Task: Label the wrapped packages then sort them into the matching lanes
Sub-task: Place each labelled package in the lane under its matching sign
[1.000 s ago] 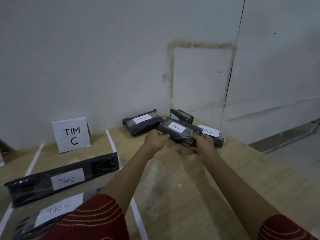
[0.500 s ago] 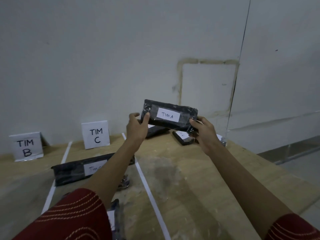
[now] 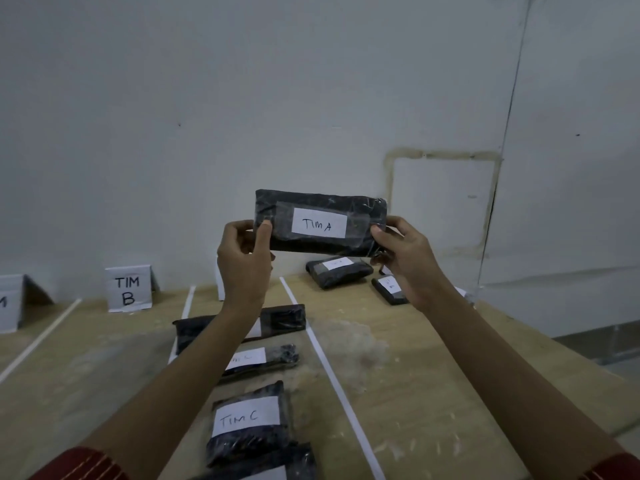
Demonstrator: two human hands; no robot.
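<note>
A black wrapped package labelled "TIM A" [image 3: 320, 223] is held up in the air in front of the wall, label facing me. My left hand [image 3: 242, 259] grips its left end and my right hand [image 3: 403, 258] grips its right end. Below, in the lane between two white tape lines, lie several black packages, one with a label reading "TIM C" [image 3: 247, 419]. Two more labelled packages [image 3: 339, 271] [image 3: 389, 289] lie on the table behind my right hand, right of the tape line.
The wooden table [image 3: 433, 393] is split by white tape lines [image 3: 332, 375] into lanes. A folded "TIM B" sign [image 3: 128, 289] stands at the wall, another sign [image 3: 10, 303] at the far left edge. The table's right edge drops to the floor.
Both hands lifted the "TIM A" package off the pile at the back right and raised it to face me. My view has swung left, bringing the "TIM B" sign into sight.
</note>
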